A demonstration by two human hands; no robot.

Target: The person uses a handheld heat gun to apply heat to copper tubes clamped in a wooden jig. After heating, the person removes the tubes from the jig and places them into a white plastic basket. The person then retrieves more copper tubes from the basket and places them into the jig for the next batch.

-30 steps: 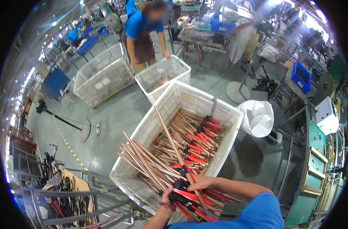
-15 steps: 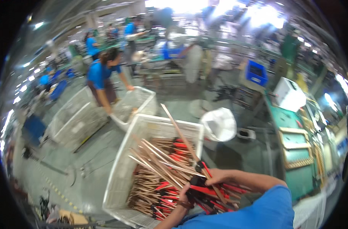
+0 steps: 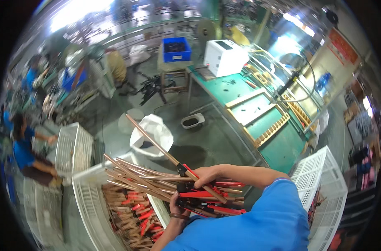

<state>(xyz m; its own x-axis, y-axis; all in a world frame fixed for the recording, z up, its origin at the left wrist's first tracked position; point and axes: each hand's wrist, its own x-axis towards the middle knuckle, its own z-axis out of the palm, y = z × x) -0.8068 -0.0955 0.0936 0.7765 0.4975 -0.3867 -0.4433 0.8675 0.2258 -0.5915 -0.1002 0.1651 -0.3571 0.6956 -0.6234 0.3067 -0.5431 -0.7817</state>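
Observation:
A thick bundle of copper-coloured rods (image 3: 142,179) with red and black fittings lies across in front of my body. My left hand (image 3: 176,204), with a dark band at the wrist, is closed around the bundle's black-fitted part from below. My right hand (image 3: 206,175) grips the bundle from above, around the red and black end of one longer-reaching rod (image 3: 153,143) that points up and left. The covered fingertips are hidden by the rods. Below left, a white perforated crate (image 3: 86,211) holds many similar rods; its near side is partly hidden by the bundle.
A green worktable (image 3: 278,152) with wooden racks and a white box-shaped machine (image 3: 224,58) stands ahead right. Another white crate (image 3: 324,180) is at my right. A white sack (image 3: 163,138), small tub (image 3: 193,121) and blue bin (image 3: 176,49) stand ahead. A co-worker (image 3: 25,150) handles a crate at left.
My view and body have turned right, so the worktable and right-hand crate come into fuller view. The bundle has swung away from over the rod-filled crate, still in both hands.

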